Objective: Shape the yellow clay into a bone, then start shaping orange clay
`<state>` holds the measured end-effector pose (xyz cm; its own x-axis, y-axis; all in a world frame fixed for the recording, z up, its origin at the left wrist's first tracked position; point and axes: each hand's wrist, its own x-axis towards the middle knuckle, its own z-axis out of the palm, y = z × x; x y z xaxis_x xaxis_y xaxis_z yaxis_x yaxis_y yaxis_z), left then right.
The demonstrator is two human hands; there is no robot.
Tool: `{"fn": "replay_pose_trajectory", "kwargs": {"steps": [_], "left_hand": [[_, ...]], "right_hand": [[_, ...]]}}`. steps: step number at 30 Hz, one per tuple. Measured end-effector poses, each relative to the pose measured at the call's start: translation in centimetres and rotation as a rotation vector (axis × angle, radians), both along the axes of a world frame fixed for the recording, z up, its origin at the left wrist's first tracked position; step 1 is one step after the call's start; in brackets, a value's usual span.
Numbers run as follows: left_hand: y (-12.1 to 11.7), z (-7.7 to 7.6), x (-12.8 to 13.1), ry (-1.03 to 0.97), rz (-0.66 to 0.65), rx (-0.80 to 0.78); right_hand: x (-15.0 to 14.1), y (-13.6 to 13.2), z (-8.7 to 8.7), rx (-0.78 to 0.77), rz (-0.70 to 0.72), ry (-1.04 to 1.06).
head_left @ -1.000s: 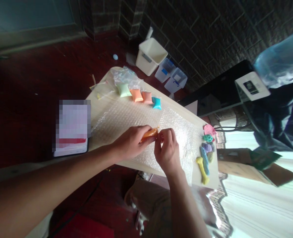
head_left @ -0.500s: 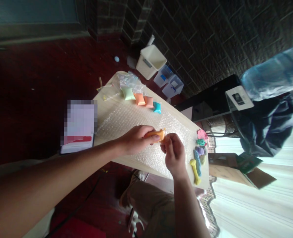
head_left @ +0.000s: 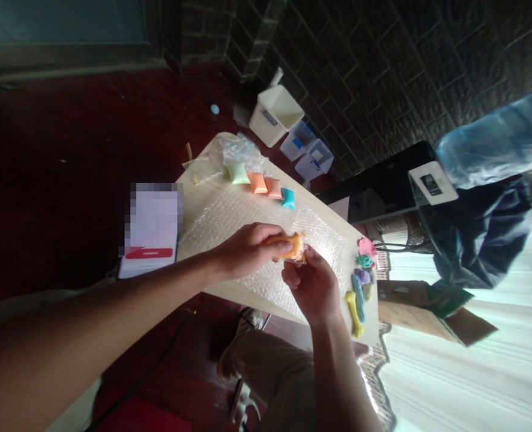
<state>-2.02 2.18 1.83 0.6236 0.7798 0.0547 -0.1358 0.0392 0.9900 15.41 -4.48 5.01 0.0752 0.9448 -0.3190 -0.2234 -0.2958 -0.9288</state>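
"So, what do you have in your left hand (head_left: 259,247)?"

"You have the amber packet (head_left: 296,245), wrapped by your fingers, with your thumb across its top."

"And your right hand (head_left: 315,287)?"

"You pinch the packet's right end with it, thumb against finger, where clear film shows. Your lower fingers are curled in."

"Where exactly do you hold it?"

"You hold it raised over the bubble wrap (head_left: 236,216), near the middle of the table (head_left: 191,186)."

"What else lies around you?"

"Beyond your hands, in a row running left to right, you have a green pack (head_left: 238,173), an orange pack (head_left: 257,183), a peach pack (head_left: 274,188) and a blue pack (head_left: 288,198). Crumpled plastic (head_left: 243,149) sits just behind the green one. At the table's right end you have a yellow piece (head_left: 354,315) nearest you, a long blue piece (head_left: 358,294) just beside it, then purple (head_left: 362,276), teal (head_left: 364,261) and pink (head_left: 366,246) pieces farther off."

"And on your left?"

"You have a lit screen (head_left: 151,240) by the table's left edge."
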Motion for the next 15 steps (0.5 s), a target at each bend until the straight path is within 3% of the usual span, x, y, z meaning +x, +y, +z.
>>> {"fn": "replay_pose_trajectory", "kwargs": {"steps": [5, 15], "left_hand": [[0.0, 0.1, -0.1, -0.04, 0.018, -0.042], [0.0, -0.2, -0.1, 0.082, -0.021, 0.126]], "right_hand": [[0.8, -0.6, 0.2, 0.101, -0.008, -0.075], [2.1, -2.2, 0.6, 0.177, 0.149, -0.449]]}}
